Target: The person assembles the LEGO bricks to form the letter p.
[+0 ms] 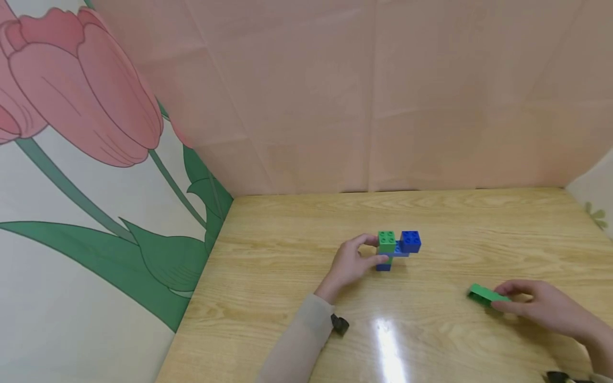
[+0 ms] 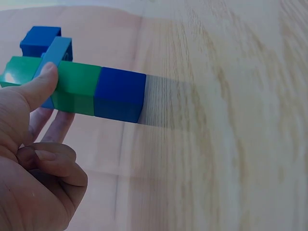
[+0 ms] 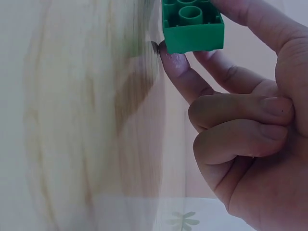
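A small tower of toy building blocks stands on the wooden table: a dark blue block (image 2: 120,95) at the base, then a green block (image 2: 77,86), a lighter blue brick (image 1: 402,254) and a green top block (image 1: 386,242). From the tower the lighter blue brick juts right, carrying another dark blue block (image 1: 411,242). My left hand (image 1: 351,261) pinches the tower near the lighter blue brick, thumb in front. Farther right and nearer to me, my right hand (image 1: 543,306) pinches one end of a longer green brick (image 1: 482,292). Its hollow underside faces the right wrist view.
The wooden table (image 1: 268,239) runs back to a pink sheet (image 1: 306,106) hanging behind it. Along the left side stands a panel with large painted tulips (image 1: 86,90). A black wrist strap piece (image 1: 340,324) sticks out beside the left sleeve.
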The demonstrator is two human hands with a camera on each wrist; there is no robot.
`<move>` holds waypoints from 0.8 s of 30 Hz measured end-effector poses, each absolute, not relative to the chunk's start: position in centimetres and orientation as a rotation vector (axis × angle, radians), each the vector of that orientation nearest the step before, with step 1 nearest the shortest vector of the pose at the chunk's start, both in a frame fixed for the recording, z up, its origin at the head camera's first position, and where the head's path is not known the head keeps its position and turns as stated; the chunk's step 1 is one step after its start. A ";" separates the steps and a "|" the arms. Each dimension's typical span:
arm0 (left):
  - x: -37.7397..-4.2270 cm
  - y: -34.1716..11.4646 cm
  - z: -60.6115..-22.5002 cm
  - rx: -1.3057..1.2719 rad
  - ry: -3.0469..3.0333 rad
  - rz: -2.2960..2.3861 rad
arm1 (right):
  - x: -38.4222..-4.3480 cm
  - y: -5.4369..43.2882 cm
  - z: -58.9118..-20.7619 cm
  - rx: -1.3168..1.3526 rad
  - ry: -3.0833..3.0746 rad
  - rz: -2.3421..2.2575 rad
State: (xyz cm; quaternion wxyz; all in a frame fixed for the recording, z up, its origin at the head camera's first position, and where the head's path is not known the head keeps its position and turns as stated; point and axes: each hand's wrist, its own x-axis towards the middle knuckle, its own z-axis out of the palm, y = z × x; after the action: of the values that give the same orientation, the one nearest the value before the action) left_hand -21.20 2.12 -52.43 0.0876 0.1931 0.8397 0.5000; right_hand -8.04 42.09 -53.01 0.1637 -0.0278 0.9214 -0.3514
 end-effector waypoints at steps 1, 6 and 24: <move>-21.2 2.1 -52.4 0.575 2.500 1.487 | -8.0 42.2 -53.0 -0.077 2.630 -1.004; -21.2 2.2 -52.4 0.573 2.501 1.484 | -8.1 42.6 -53.1 -0.068 2.655 -0.996; -21.2 2.2 -52.4 0.566 2.489 1.495 | -8.4 41.9 -52.7 -0.094 2.878 -1.095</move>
State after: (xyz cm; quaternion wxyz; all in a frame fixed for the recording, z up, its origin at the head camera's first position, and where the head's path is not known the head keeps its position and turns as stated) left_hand -21.24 2.15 -52.45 0.0914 0.1906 0.8379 0.5033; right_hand -8.41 41.94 -52.71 0.0302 -0.0306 0.9337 -0.3553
